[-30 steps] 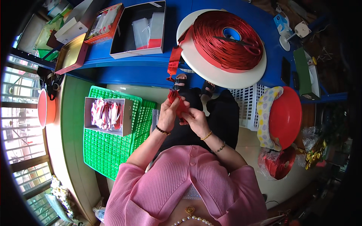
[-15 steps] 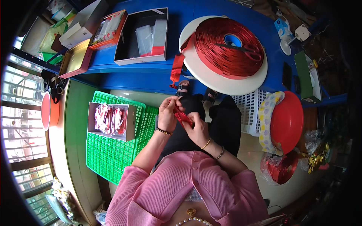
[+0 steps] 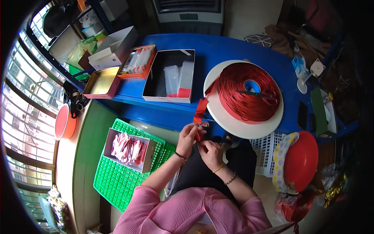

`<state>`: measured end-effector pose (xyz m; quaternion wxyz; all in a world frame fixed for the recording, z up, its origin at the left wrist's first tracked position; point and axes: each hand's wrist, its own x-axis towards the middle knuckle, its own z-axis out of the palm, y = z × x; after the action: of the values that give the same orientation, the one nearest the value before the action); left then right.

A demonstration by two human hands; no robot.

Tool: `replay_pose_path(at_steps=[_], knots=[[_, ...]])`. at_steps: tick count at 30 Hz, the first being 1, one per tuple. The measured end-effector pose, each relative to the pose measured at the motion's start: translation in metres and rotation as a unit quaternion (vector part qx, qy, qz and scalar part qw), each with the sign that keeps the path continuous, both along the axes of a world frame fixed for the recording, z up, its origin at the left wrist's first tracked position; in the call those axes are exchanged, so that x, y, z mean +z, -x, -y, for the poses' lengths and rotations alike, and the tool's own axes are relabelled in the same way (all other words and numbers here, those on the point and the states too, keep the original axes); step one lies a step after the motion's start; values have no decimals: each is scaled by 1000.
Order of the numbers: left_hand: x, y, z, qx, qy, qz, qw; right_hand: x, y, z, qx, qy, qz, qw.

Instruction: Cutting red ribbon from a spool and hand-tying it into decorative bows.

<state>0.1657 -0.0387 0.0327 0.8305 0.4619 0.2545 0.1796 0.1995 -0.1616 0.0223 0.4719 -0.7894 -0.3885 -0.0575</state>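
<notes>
A big roll of red ribbon point(image 3: 237, 107) lies on a round white board point(image 3: 218, 121) on the blue table. Its loose end point(image 3: 200, 110) hangs over the table edge, just above my fingers. My left hand point(image 3: 187, 137) is closed in a pinch on a red ribbon piece point(image 3: 198, 136) over my lap. Lower down, my right hand point(image 3: 211, 153) pinches the same piece, its fingertips partly hidden. I cannot tell whether this piece joins the hanging end. Scissors point(image 3: 254, 94) with dark blades and red handles rest on top of the roll.
An open box point(image 3: 148, 89) with clear plastic sleeves stands left of the roll. On a green crate point(image 3: 117, 183) at my left sits a box point(image 3: 146, 158) of red-and-white packets. To my right are a red basin point(image 3: 304, 160) and a white basket point(image 3: 265, 150).
The view has tilted up, so the table's far side shows. My hands have come nearer the hanging ribbon end, the left hand now right below it. Both still pinch the red ribbon.
</notes>
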Motion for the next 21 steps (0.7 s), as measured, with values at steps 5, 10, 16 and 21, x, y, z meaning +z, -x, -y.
replay_pose_path(at_steps=[5, 10, 16, 21], knots=[[26, -67, -113, 157, -462, -23, 873, 8, -3, 11, -13, -52, -126, 991], [13, -146, -196, 18, -588, -354, 727, 0, -4, 16, -2, -62, -96, 993], [-1, -192, -212, 1, -531, -472, 704, 1, -21, 31, -22, -43, -94, 994], [-24, -191, -239, 34, -528, -399, 749, -1, -24, 36, -12, -33, -102, 994]])
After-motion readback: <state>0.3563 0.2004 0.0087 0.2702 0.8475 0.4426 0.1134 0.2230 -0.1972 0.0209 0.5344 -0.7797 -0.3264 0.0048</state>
